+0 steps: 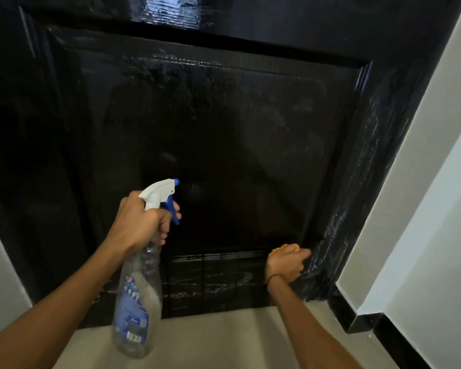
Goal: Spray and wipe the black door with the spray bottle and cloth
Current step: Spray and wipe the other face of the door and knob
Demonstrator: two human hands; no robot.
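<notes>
The glossy black door (224,145) fills most of the view, with a recessed panel and wet streaks along its right stile and bottom rail. My left hand (141,222) grips the neck of a clear spray bottle (137,302) with a blue label; its white head and blue nozzle point at the door, one finger on the blue trigger. My right hand (288,265) is low at the door's right side, closed on an orange cloth (285,248) pressed against the panel's lower right corner. Most of the cloth is hidden by the hand.
A white wall (423,209) runs along the right with a black skirting board (357,318) at its foot. Another pale wall (0,275) shows at the left edge. Beige floor (210,339) lies below the door.
</notes>
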